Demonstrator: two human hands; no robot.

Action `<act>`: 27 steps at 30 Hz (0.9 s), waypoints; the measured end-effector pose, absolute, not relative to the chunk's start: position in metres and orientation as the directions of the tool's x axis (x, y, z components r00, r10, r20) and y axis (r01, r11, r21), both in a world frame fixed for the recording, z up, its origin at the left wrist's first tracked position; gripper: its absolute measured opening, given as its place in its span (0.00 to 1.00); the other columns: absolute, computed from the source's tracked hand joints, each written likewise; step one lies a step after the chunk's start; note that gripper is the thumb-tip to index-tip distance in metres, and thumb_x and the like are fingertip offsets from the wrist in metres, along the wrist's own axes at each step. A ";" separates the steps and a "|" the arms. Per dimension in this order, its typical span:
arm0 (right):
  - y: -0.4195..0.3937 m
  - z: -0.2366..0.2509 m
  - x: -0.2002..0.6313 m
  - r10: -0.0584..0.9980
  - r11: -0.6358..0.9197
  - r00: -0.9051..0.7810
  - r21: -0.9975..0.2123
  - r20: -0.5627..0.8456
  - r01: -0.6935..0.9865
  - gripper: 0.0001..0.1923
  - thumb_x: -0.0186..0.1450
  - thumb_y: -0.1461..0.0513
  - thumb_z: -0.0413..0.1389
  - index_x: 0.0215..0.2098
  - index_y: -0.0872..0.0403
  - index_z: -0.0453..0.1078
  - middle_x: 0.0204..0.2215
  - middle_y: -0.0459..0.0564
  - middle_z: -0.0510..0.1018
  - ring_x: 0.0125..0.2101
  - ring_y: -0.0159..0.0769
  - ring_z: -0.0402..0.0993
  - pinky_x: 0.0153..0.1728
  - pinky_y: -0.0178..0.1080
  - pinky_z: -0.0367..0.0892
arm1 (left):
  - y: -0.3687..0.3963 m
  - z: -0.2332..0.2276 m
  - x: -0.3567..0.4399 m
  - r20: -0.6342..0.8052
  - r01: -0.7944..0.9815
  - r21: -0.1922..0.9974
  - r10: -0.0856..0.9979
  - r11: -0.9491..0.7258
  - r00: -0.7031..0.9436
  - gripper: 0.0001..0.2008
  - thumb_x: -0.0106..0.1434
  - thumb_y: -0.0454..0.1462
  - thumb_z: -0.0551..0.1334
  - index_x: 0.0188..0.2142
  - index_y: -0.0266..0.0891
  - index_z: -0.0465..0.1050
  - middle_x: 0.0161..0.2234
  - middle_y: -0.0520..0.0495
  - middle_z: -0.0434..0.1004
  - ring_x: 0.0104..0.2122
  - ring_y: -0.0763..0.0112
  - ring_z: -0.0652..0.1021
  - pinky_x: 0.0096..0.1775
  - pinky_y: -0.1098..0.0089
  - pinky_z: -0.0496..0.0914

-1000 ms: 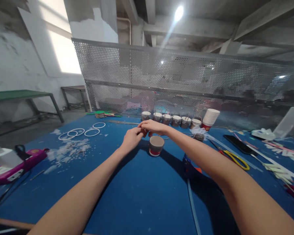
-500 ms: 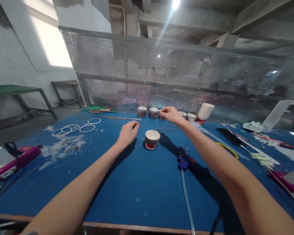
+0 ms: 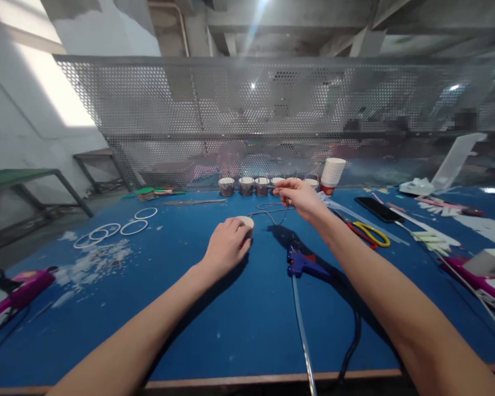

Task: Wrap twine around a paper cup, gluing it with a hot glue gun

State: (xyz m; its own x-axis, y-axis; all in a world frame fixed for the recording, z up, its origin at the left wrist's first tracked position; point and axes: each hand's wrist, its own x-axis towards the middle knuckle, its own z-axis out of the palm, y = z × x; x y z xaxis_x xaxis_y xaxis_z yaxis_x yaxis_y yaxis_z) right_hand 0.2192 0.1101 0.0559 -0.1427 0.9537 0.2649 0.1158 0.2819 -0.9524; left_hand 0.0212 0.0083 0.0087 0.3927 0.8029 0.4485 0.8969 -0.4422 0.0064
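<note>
Left grip (image 3: 228,242) curls around a cup (image 3: 247,221), contents hidden; I cannot tell whether right grip (image 3: 299,196) holds anything.

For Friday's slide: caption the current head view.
Left hand against a round white-rimmed paper cup, right hand above the table, pistol-shaped blue plastic glue gun lying nearby.

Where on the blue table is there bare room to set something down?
The widest patch lies between the left forearm and the glue stick, specks aside. Another lies between the rings and the left hand. Crowded: the back, with the cup row and cup stack; the right, with the phone, scissors and power strip.
</note>
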 end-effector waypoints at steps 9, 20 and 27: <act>0.099 0.059 0.216 0.923 0.307 -0.297 -0.934 0.245 0.181 0.03 0.51 0.68 0.58 0.25 0.58 0.74 0.20 0.43 0.73 0.20 0.24 0.61 0.21 0.30 0.57 | 0.019 0.016 0.000 0.356 0.894 0.397 0.932 -0.209 0.060 0.21 0.57 0.28 0.55 0.49 0.39 0.73 0.42 0.42 0.79 0.40 0.62 0.77 0.42 0.64 0.70; 0.093 0.055 0.209 0.845 0.388 -0.500 -0.861 0.189 0.329 0.07 0.56 0.69 0.55 0.28 0.56 0.75 0.25 0.48 0.80 0.21 0.27 0.68 0.22 0.30 0.62 | 0.014 0.033 0.007 0.176 0.368 0.918 0.984 -0.150 -0.039 0.11 0.50 0.32 0.60 0.35 0.37 0.76 0.32 0.46 0.80 0.30 0.68 0.76 0.36 0.67 0.71; 0.095 0.036 0.198 0.836 0.481 -0.510 -0.715 0.201 0.508 0.11 0.56 0.72 0.54 0.31 0.58 0.78 0.32 0.52 0.83 0.33 0.36 0.78 0.35 0.34 0.69 | 0.013 0.030 0.005 0.189 0.341 0.922 0.982 -0.185 0.024 0.14 0.47 0.34 0.65 0.37 0.39 0.76 0.35 0.45 0.80 0.33 0.66 0.76 0.36 0.66 0.69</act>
State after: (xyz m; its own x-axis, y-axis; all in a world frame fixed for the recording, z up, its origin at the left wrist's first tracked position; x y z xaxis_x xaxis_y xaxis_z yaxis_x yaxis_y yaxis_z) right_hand 0.1983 0.0951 0.0364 -0.5099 0.8365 0.2008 0.5079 0.4811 -0.7146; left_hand 0.0051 0.0127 0.0300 0.0240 0.9818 0.1885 0.3409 -0.1853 0.9217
